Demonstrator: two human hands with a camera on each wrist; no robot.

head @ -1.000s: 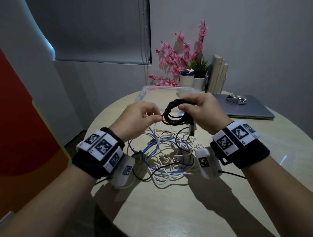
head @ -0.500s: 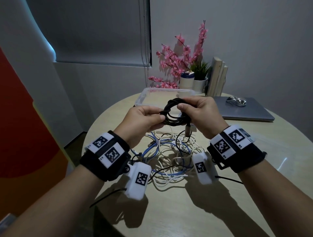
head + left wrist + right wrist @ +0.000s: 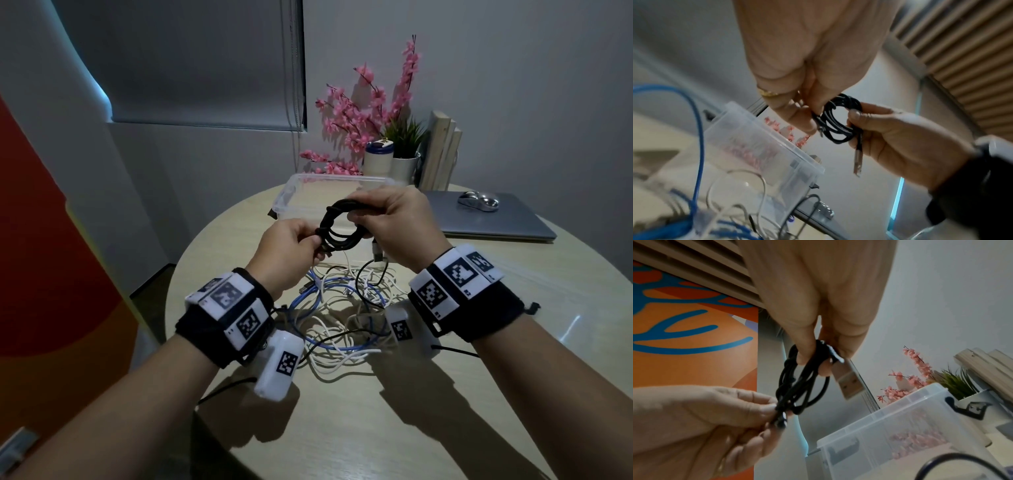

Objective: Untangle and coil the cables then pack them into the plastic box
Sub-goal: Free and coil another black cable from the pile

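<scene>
Coiling step in hand: a black cable is held as a small coil at centre frame of the head view, raised above the bench and just in front of the plastic box. The right hand is curled round the right side of the coil, thumb and fingers closed on the loops; a USB plug is seen hanging below this grip in the right wrist view. The left hand is pinched on the left edge of the coil, where the small connector end is caught between thumb and fingertips. The free end looks to be getting wrapped or tucked round the loops; a finished knot cannot be told from the blur.

The plastic box is seen open at upper centre, clear-walled; its inside is only partly seen. The tangled pile of blue and white cables, with a thin black one through it, lies on the bench at lower centre between the wrists, not yet sorted.

Next move, as judged: the end is to be secured so the loops do not spring apart, then the coil is to be carried forward and set inside the box, with the grip kept on the loops until it rests. After that a single cable has to be picked from the pile. Most of the task is judged left
</scene>
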